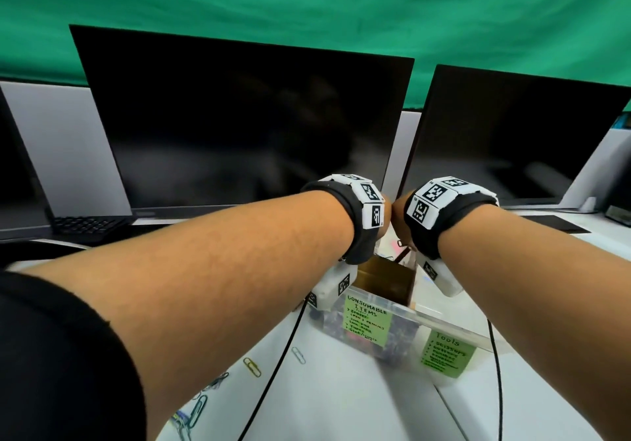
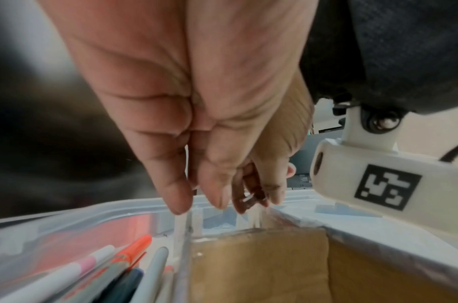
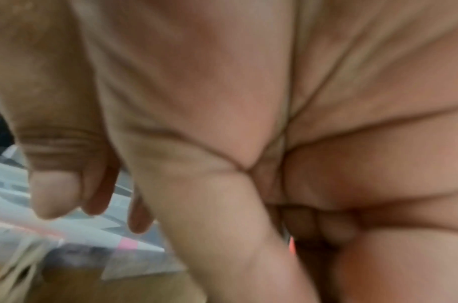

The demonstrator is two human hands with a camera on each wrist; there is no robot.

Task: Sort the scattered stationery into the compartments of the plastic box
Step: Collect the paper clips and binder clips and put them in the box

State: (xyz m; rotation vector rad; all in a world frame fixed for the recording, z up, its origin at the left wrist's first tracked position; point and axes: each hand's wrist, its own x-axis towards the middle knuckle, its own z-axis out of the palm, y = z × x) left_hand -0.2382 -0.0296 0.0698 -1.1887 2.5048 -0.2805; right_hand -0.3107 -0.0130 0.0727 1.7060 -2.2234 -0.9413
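Note:
The clear plastic box [image 1: 440,324] carries green labels reading "Consumable items" and "Tools". Both my hands hang over its far end, hidden behind the wristbands in the head view. In the left wrist view my left hand [image 2: 196,205] points straight fingers down, close together, above the divider [image 2: 182,231]. Left of the divider lie several pens [image 2: 129,258]; right of it is a cardboard-lined compartment [image 2: 259,266]. Just behind, my right hand [image 2: 256,196] bunches its fingertips on a small pale item [image 2: 248,198], too blurred to name. The right wrist view shows curled fingers [image 3: 326,225] against the palm.
Loose paper clips lie on the white table at the lower left: a yellow one [image 1: 252,367], a silver one [image 1: 298,355] and a blue one [image 1: 198,410]. Two dark monitors [image 1: 246,126] stand close behind the box. Black cables [image 1: 273,372] run across the table.

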